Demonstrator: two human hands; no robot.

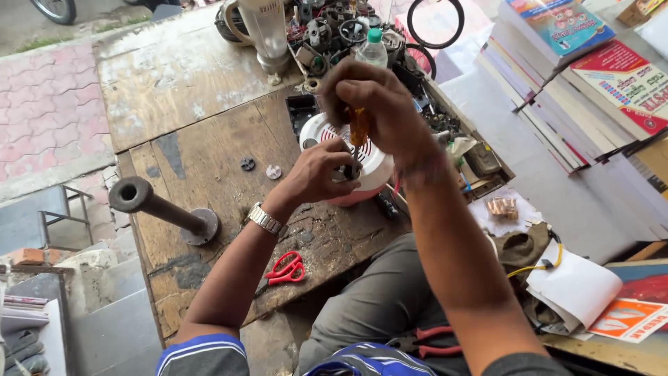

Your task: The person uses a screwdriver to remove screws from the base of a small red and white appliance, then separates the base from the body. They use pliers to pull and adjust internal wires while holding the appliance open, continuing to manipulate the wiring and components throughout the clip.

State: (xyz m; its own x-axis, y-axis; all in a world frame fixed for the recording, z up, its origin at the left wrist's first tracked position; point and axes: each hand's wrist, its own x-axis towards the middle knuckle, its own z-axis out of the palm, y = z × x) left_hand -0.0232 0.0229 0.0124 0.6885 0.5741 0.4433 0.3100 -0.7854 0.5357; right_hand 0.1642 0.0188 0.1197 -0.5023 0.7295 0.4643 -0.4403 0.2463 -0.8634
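The right hand (379,104) is clenched around the yellow-handled screwdriver (359,129), which stands nearly upright, its long axis running straight down from the fist toward the top of the round white appliance housing (376,167). The shaft's tip is hidden behind the left hand (320,174), so the exact point of contact cannot be made out. The left hand sits directly beneath the right, fingers curled and pinching at the lower shaft just above the housing, its palm resting against the white slotted cover. So the two hands are stacked along one vertical line, the left being nearer the housing, the right higher up on the handle.

The housing lies on the worn wooden table (202,146), toward its right edge and near the cluttered far corner. Two small round parts (261,168) lie loose on the table to the left of the housing, well apart from red-handled scissors (285,268) near the front edge.
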